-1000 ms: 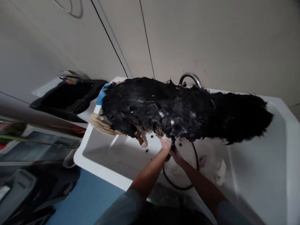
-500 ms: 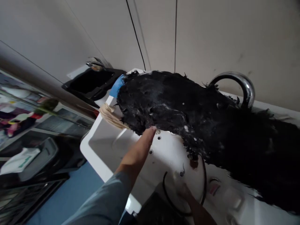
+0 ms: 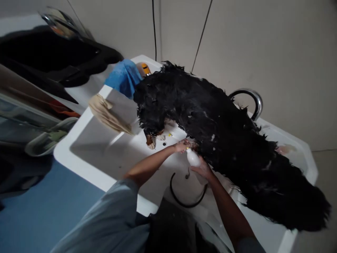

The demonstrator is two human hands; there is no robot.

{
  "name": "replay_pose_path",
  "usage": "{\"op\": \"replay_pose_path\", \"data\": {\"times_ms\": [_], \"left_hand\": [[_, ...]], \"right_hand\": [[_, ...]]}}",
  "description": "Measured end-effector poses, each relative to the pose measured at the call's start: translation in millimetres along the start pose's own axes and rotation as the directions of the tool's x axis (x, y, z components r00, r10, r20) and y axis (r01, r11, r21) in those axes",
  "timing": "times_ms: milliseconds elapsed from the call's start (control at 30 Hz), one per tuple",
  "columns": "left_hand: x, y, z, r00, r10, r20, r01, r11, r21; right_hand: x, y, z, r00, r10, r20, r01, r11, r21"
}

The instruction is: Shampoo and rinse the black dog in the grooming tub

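Observation:
A large wet dog (image 3: 205, 116) with black fur stands in a white tub, its head turned away to the right or hidden. Brown-and-white paws (image 3: 151, 143) show under its left end. My right hand (image 3: 204, 168) is wrapped round a white squeeze bottle (image 3: 193, 158) with a yellow tip, tilted towards my other hand. Just in front of that tip, my left hand (image 3: 181, 146) is held loosely cupped beside a brown patch of the dog's leg (image 3: 194, 144). Its fingers are small and partly blurred.
The white tub (image 3: 86, 168) has drain holes and a curved black hose (image 3: 181, 202) inside. A beige cloth (image 3: 105, 112) and a blue towel (image 3: 125, 77) drape over its left rim. An orange bottle (image 3: 145, 69) stands behind, and a chrome bar (image 3: 258, 102) curves at the back.
My left hand has left the dog's fur and come near the leg. My right hand has risen from low in the tub and now holds the white bottle. The view has shifted.

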State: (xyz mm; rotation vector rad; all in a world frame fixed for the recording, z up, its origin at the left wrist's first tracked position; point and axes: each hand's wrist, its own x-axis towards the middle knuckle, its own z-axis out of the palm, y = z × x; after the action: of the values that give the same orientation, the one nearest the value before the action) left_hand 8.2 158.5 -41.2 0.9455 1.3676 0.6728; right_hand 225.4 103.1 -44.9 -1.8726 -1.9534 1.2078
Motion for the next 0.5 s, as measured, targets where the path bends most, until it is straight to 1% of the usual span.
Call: {"op": "replay_pose_path", "data": {"times_ms": [33,100,133,200,333,400,433,467,500], "left_hand": [[-1.9,4.7,0.3,0.999,0.013,0.04,-0.015,0.999,0.046],[-5.2,12.4,1.7,0.991,0.078,0.105,-0.089,0.99,0.106],[-6.9,14.8,2.7,0.986,0.12,0.116,-0.132,0.986,0.106],[-10.6,16.6,5.0,0.972,0.182,0.149,-0.195,0.978,0.074],[-15.8,9.4,8.2,0.925,0.248,0.288,-0.278,0.958,0.069],[-15.7,3.4,8.0,0.913,0.259,0.316,-0.294,0.953,0.068],[-14.5,0.8,6.5,0.909,0.246,0.336,-0.282,0.957,0.064],[-12.1,-1.1,3.2,0.909,0.205,0.363,-0.242,0.969,0.057],[-8.2,-2.1,-2.2,0.915,0.15,0.375,-0.171,0.985,0.024]], "right_hand": [[-5.3,-2.9,-6.8,1.0,-0.007,-0.004,0.007,0.996,-0.088],[-17.7,-8.1,-17.4,0.999,-0.025,-0.034,0.015,0.968,-0.25],[-24.3,-10.4,-20.8,0.998,-0.017,-0.055,-0.001,0.95,-0.313],[-37.2,-14.6,-23.5,0.995,0.013,-0.099,-0.05,0.923,-0.381],[-59.5,-20.7,-17.6,0.987,0.061,-0.147,-0.118,0.901,-0.418],[-68.9,-22.0,-14.9,0.984,0.073,-0.166,-0.136,0.902,-0.41],[-73.2,-22.1,-14.4,0.98,0.077,-0.181,-0.144,0.909,-0.39],[-77.3,-22.0,-14.5,0.976,0.092,-0.197,-0.157,0.925,-0.346],[-81.0,-22.0,-14.9,0.969,0.141,-0.202,-0.191,0.948,-0.253]]}}
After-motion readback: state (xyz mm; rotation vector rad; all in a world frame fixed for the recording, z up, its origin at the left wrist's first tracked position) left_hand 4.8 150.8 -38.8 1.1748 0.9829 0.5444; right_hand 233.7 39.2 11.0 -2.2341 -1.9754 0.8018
